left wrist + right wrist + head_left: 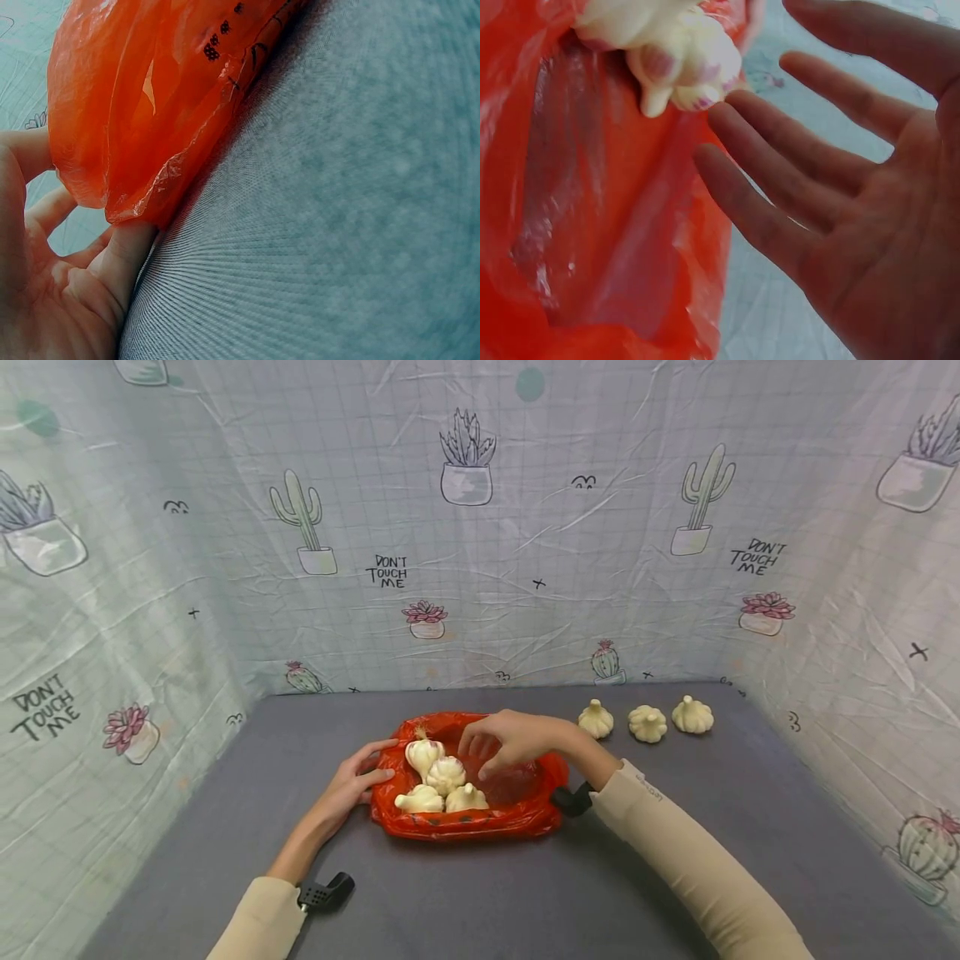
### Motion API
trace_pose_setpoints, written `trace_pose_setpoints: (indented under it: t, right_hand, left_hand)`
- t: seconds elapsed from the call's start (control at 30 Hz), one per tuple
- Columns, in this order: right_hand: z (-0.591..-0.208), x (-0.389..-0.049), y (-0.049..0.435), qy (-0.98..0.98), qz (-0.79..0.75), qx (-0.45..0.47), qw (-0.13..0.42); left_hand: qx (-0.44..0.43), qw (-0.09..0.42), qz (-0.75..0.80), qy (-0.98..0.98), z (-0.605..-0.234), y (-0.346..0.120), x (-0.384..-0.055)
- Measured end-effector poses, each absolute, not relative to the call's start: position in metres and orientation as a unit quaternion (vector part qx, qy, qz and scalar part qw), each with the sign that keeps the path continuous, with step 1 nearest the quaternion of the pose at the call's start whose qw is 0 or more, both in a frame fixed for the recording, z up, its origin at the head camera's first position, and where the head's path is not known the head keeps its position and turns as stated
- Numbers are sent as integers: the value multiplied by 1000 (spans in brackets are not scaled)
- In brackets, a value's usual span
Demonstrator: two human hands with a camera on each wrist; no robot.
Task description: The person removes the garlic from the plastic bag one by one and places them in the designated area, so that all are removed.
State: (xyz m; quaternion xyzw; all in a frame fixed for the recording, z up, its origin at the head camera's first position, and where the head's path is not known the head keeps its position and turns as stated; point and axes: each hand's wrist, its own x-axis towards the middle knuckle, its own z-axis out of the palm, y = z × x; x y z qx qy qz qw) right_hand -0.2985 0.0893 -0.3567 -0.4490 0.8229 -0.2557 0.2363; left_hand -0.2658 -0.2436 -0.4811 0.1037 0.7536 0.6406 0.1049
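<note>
A red plastic bag [457, 837] lies on the table with its mouth spread wide. Several pale garlic bulbs [446, 774] sit in its left half. At the bag's left rim, my left hand [352, 785] holds the edge, thumb and fingers spread against the plastic; in the left wrist view some fingertips are hidden by the red film. Over the bag's right half hovers my right hand [512, 743], holding nothing. Its fingers [780, 161] are spread and nearly straight in the right wrist view, near a garlic bulb [694, 64] with purple streaks.
Three more garlic bulbs [647, 724] stand in a row on the grey table [600, 893] at the back right. A patterned cloth [480, 552] with cactus drawings encloses the back and both sides. A black wrist camera [326, 893] is strapped on the left wrist.
</note>
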Motion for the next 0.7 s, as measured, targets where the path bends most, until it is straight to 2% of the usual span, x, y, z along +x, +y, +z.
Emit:
trace_pose_setpoints:
  t: [0.17, 0.3, 0.7]
  right_hand:
    - [-363, -301, 80, 801, -251, -454, 299]
    - [-368, -304, 74, 797, -249, -442, 326]
    - [-378, -305, 64, 810, -202, -434, 340]
  left_hand:
    - [105, 103, 641, 753, -481, -243, -266]
    - [105, 103, 642, 753, -481, -243, -266]
    - [101, 104, 642, 753, -482, -243, -266]
